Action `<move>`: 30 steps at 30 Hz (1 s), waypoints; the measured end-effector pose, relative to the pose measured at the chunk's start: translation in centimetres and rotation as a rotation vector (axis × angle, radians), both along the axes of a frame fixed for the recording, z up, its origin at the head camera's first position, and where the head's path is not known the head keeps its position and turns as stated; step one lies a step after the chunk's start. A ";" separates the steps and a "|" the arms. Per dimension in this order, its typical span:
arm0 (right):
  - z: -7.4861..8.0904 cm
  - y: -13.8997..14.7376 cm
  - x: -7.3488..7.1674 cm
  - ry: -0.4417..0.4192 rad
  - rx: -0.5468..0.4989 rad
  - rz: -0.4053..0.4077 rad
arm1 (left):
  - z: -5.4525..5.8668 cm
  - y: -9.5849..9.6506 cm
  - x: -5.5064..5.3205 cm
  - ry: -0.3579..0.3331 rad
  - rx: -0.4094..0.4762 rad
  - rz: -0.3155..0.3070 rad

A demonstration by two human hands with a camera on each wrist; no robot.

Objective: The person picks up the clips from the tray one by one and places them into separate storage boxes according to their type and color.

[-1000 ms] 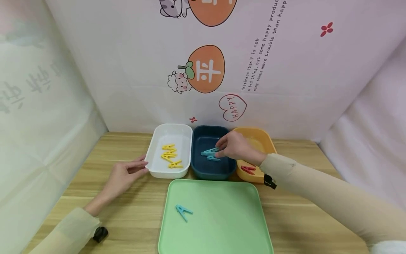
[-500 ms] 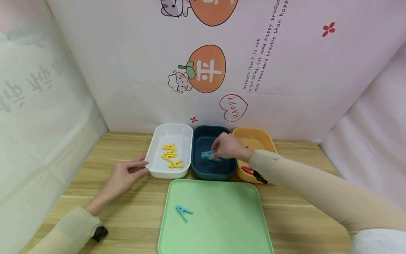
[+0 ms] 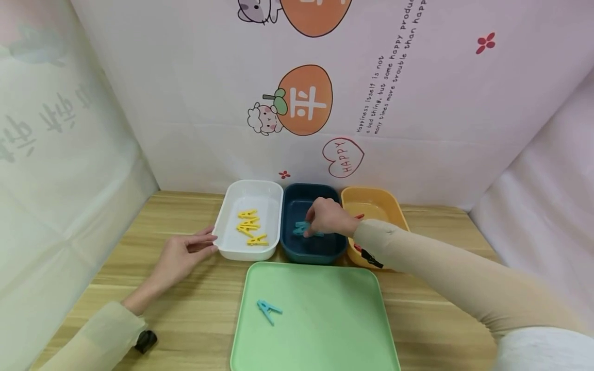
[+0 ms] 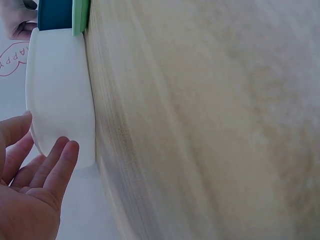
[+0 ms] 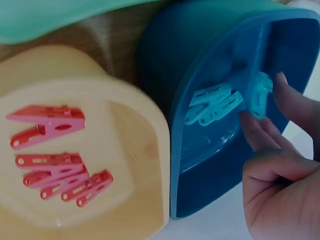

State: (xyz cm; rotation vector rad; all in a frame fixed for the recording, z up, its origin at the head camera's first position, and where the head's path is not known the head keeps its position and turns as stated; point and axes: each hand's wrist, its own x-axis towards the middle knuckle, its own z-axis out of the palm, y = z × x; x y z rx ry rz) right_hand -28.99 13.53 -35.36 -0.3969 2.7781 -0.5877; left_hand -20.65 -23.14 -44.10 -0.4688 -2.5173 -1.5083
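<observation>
My right hand [image 3: 327,216] reaches into the dark blue box [image 3: 313,253]. In the right wrist view, its thumb and fingertips pinch a light blue clothespin [image 5: 259,95]. Beside that one, more light blue clothespins [image 5: 214,104] lie on the box floor. My left hand [image 3: 187,252] rests its fingertips against the left side of the white box [image 3: 248,253], thumb and fingers slightly spread. Several yellow clothespins [image 3: 248,225] are in the white box. Another light blue clothespin [image 3: 268,310] lies on the green tray [image 3: 325,319].
To the right, the yellow-orange box [image 3: 371,196] holds several red clothespins [image 5: 52,122], partly hidden by my right sleeve in the head view. The three boxes stand side by side on the wooden table [image 3: 181,299], behind the tray. A printed cloth [image 3: 209,103] hangs at the back.
My right hand has moved left and slightly lower within the dark blue box, nearer the clothespins there. The left hand has stayed at the white box.
</observation>
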 end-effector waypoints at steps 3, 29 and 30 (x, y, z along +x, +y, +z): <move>0.0 0.4 0.0 0.002 0.034 -0.006 | -0.1 0.1 -0.1 0.001 0.004 -0.006; 1.5 7.7 8.1 0.354 -0.104 0.129 | 0.1 0.0 -0.1 0.000 -0.018 0.001; 1.3 7.8 8.7 0.363 -0.112 0.129 | 0.1 0.0 -0.1 -0.003 -0.017 -0.002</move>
